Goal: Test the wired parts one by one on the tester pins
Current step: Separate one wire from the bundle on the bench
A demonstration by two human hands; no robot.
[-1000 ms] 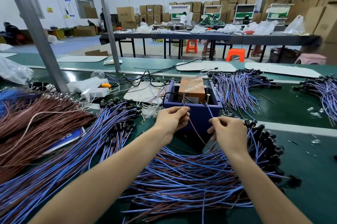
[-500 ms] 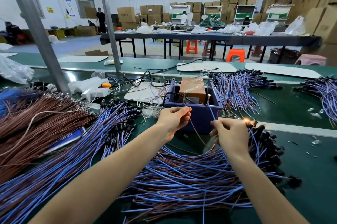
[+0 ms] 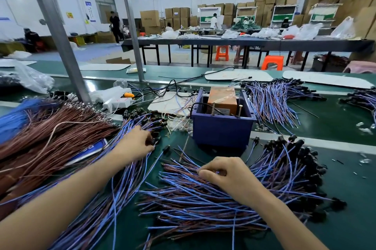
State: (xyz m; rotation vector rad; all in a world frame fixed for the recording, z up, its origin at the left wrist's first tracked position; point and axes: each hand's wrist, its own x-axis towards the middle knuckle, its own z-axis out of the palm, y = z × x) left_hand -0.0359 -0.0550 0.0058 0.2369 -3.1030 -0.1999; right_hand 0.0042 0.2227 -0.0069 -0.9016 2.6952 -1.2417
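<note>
Head view: left hand [image 3: 138,145] is down on the left pile of wired parts [image 3: 126,192], fingertips curled at the black caps; can't tell if it grips one. Right hand [image 3: 227,176] is on the near pile of wired parts [image 3: 193,205], fingers curled, pinching wire ends. Blue tester box [image 3: 221,129] with its pins [image 3: 240,110] sits on the green surface [image 3: 335,127] just beyond, between both hands, untouched.
</note>
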